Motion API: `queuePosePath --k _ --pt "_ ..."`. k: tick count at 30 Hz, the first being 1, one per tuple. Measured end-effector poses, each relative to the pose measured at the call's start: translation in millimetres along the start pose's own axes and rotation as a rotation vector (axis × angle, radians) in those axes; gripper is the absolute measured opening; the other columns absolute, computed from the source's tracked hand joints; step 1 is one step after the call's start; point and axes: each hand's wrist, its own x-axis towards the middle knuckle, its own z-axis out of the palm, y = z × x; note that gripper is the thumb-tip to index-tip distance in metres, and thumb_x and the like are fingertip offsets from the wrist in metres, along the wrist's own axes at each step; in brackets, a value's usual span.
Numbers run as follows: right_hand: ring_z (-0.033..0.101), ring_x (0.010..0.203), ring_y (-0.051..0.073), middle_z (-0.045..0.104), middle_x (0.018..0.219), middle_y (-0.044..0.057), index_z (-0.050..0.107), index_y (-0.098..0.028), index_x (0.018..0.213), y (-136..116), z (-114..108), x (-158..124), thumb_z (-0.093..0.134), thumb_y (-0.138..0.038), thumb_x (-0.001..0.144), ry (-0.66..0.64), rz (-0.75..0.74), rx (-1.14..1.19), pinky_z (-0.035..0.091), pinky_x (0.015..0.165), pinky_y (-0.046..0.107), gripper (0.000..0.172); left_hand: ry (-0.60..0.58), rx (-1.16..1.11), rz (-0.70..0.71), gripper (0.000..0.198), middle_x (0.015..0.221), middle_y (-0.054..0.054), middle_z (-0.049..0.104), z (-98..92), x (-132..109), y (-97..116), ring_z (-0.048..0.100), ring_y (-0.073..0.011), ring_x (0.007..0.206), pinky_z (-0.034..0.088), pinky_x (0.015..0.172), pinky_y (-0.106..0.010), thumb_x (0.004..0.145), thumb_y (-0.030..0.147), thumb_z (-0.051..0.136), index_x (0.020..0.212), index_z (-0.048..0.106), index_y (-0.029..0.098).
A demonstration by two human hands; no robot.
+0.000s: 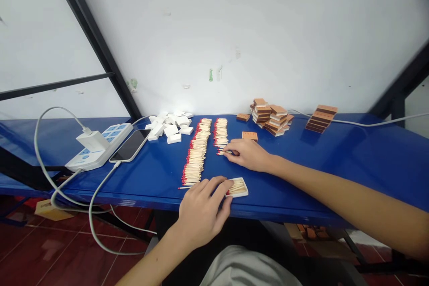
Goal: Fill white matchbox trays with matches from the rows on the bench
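At the front edge of the blue table, my left hand (206, 208) grips the left end of a white matchbox tray (247, 193). Red-tipped matches (238, 186) lie inside it, partly covered by my fingers. Further back, my right hand (248, 154) has thumb and fingertips pinched on matches (221, 152) at the near end of the shorter match row (220, 132); how many it holds is hidden. A longer row of matches (196, 154) runs to its left, red heads facing left. An orange matchbox (250, 136) sits just behind my right hand.
White trays (170, 127) are heaped at the back left, beside a phone (130, 145) and a power strip (100, 145) with looping white cables. Stacked brown matchboxes (271, 116) and a row of orange-brown boxes (321, 119) stand at the back right, before the wall.
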Motion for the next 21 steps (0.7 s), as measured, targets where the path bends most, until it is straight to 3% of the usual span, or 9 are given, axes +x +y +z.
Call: queuePosePath --k 21 --pt "0.057 0.072 0.015 0.066 0.079 0.005 0.075 -0.018 0.096 4.8 4.7 -0.3 0.056 -0.024 0.094 0.025 -0.022 -0.031 0.034 0.065 0.025 0.020 -0.006 -0.007 0.003 0.026 0.120 -0.005 0.067 -0.3 0.4 0.4 0.064 -0.0233 0.095 0.052 0.079 -0.038 0.097 0.024 0.047 0.122 0.056 0.022"
